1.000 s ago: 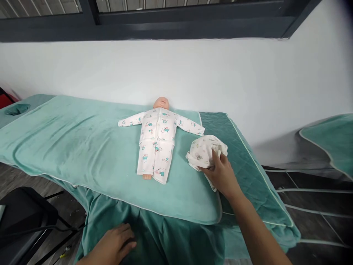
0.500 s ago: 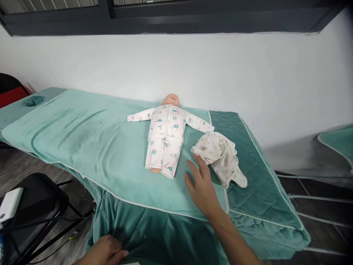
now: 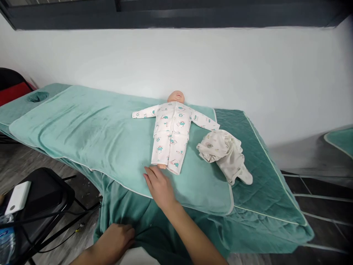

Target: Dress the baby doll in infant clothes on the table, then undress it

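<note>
A baby doll point(image 3: 176, 96) lies on its back on the light green sheet point(image 3: 116, 132), dressed in a white printed top point(image 3: 173, 118) and matching trousers point(image 3: 169, 147). Its sleeves spread to both sides and a bit of foot point(image 3: 161, 166) shows below one trouser leg. My right hand point(image 3: 160, 187) is just below that foot, palm down over the sheet. Its fingers are stretched out and hold nothing; whether they touch the sheet or foot I cannot tell. By the table's front edge, my left hand point(image 3: 118, 239) is closed with curled fingers and no object visible.
Crumpled white baby clothing point(image 3: 224, 152) lies right of the doll. A darker quilted cover point(image 3: 264, 187) spans the table's right end. A black chair point(image 3: 46, 200) with a white device point(image 3: 18, 197) stands at left. Behind the table is a white wall point(image 3: 110, 59).
My right hand has moved left, from beside the crumpled clothing to the doll's feet. My left hand shows slightly higher and further right. The view has shifted a little; the doll and clothing lie as before.
</note>
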`<state>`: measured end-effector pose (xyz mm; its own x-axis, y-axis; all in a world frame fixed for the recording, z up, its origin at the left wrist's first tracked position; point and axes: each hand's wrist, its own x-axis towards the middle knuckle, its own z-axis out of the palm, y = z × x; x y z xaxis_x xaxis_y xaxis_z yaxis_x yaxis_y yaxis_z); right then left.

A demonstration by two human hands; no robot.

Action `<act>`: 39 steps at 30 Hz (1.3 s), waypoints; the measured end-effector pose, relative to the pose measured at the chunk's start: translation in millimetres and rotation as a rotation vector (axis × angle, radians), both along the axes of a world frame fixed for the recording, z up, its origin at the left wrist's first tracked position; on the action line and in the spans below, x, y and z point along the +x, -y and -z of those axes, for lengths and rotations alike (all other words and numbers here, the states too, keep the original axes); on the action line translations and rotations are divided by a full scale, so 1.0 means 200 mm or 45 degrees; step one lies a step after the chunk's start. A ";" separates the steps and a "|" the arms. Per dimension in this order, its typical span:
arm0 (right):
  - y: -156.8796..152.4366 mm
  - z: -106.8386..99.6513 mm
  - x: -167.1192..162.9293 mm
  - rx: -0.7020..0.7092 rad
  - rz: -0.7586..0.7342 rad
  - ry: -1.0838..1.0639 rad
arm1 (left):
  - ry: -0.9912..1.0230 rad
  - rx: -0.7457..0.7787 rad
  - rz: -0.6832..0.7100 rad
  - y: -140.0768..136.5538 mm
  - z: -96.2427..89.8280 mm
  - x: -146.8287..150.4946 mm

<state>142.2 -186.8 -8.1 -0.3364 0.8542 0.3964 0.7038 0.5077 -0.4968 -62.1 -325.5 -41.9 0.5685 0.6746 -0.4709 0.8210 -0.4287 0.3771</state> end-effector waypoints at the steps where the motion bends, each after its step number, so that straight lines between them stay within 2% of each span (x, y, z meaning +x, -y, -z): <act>1: -0.04 0.02 -0.06 -0.042 0.075 0.059 | 0.016 0.043 0.042 -0.01 0.01 -0.01; 4: -0.12 0.06 -0.16 -0.139 0.253 0.194 | 0.085 0.143 0.107 -0.03 0.05 -0.01; 6: -0.14 0.09 -0.18 -0.128 0.299 0.231 | 0.137 0.178 0.099 -0.04 0.07 0.00; 10: -0.16 0.13 -0.20 -0.068 0.311 0.209 | 0.212 0.163 0.078 -0.05 0.11 0.01; 16: -0.13 0.13 -0.18 -0.119 0.236 0.044 | 0.232 0.121 0.032 -0.04 0.11 0.00; 20: 0.01 0.11 -0.06 -0.214 -0.037 -0.365 | 0.256 0.115 -0.044 -0.04 0.09 0.00; 23: 0.19 0.13 0.06 -0.394 -0.134 -0.495 | 0.295 0.164 -0.084 -0.05 0.08 0.01; 27: 0.43 0.22 0.21 -0.692 -0.197 -0.421 | 0.305 0.210 -0.059 -0.09 0.07 0.04; 30: 0.54 0.29 0.25 -0.828 -0.177 -0.345 | 0.228 0.224 -0.052 -0.12 0.10 0.07; 34: 0.59 0.35 0.22 -0.911 -0.145 -0.262 | 0.095 0.252 -0.076 -0.14 0.16 0.10; 39: 0.56 0.39 0.14 -0.933 -0.091 -0.076 | 0.076 0.260 -0.129 -0.12 0.21 0.08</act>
